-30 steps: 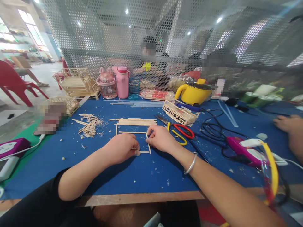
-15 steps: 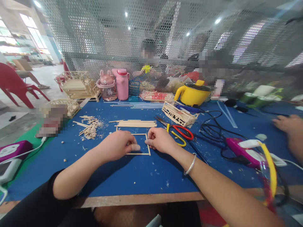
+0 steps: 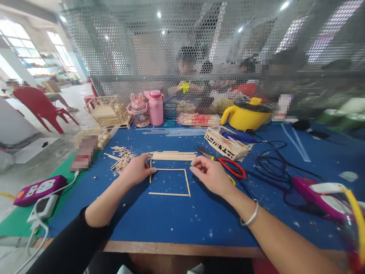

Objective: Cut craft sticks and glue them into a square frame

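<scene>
Thin wooden sticks form a rectangular outline on the blue tabletop: a top stick (image 3: 171,169), a bottom stick (image 3: 169,194) and a right stick (image 3: 187,182). My left hand (image 3: 137,170) has its thumb and forefinger on the short left wooden stick (image 3: 150,176), whose lower end stops short of the bottom one. Just right of the outline's upper right corner, my right hand (image 3: 209,173) hovers with fingers loosely curled and apart, nothing visible in them. Behind the outline lies a row of longer sticks (image 3: 173,156). Short cut sticks (image 3: 122,159) are heaped left of it.
Red and yellow-handled scissors (image 3: 232,167) lie beside my right forearm, before a small stick-built frame (image 3: 228,144). Black cables (image 3: 265,160) and a purple power strip (image 3: 316,198) occupy the right. A yellow pot (image 3: 248,116) and pink bottle (image 3: 156,108) stand at the back.
My left hand has moved left, from over the outline to its left stick. My right hand has come off the right stick. The view has shifted, so the tabletop things sit farther right.
</scene>
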The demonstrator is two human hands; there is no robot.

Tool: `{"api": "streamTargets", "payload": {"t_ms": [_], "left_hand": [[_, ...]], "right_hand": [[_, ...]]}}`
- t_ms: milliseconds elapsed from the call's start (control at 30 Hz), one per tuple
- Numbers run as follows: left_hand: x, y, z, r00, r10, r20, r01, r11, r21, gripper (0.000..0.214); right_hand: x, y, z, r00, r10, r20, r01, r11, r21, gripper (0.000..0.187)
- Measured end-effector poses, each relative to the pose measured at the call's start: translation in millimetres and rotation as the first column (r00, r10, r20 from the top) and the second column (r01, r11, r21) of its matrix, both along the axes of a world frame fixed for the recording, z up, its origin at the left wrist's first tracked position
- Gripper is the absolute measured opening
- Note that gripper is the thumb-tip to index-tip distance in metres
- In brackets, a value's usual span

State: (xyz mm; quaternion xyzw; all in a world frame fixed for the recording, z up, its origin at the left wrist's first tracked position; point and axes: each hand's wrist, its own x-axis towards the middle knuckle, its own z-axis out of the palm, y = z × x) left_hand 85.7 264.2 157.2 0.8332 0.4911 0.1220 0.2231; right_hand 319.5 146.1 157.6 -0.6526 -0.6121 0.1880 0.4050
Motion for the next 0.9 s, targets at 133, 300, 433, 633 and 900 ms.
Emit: {"api": "streamTargets", "payload": {"t_ms": [133,300,433,633,900], "left_hand": [[-1,-2,1.2,0.999,-0.033,-0.029,0.032,0.999,-0.019,0.042],[-12,-6,2.6,1.0,0.009,-0.012,-0.01,0.999,-0.051,0.049],[-16,-13,4.9,0.999,0.029,-0.031,-0.031,0.997,-0.07,0.051],[-12,-19,6.9,0.995,0.027,-0.1,-0.026,1.0,0.012,0.047],[-17,-28,2.6,0.992,0.088,0.09,-0.067,0.975,-0.214,0.052]], "right_hand": [[-4,-3,3.0,0.996,0.05,0.079,-0.048,0.998,-0.029,0.012],[-3,-5,5.0,0.993,0.062,0.105,-0.055,0.996,-0.066,0.012],[-2,-5,2.1,0.988,0.091,0.123,-0.082,0.993,-0.082,0.011],[-3,-5,1.2,0.986,0.117,0.121,-0.107,0.991,-0.085,0.01],[-3,-5,1.1,0.982,0.113,0.152,-0.1,0.991,-0.093,0.012]]}}
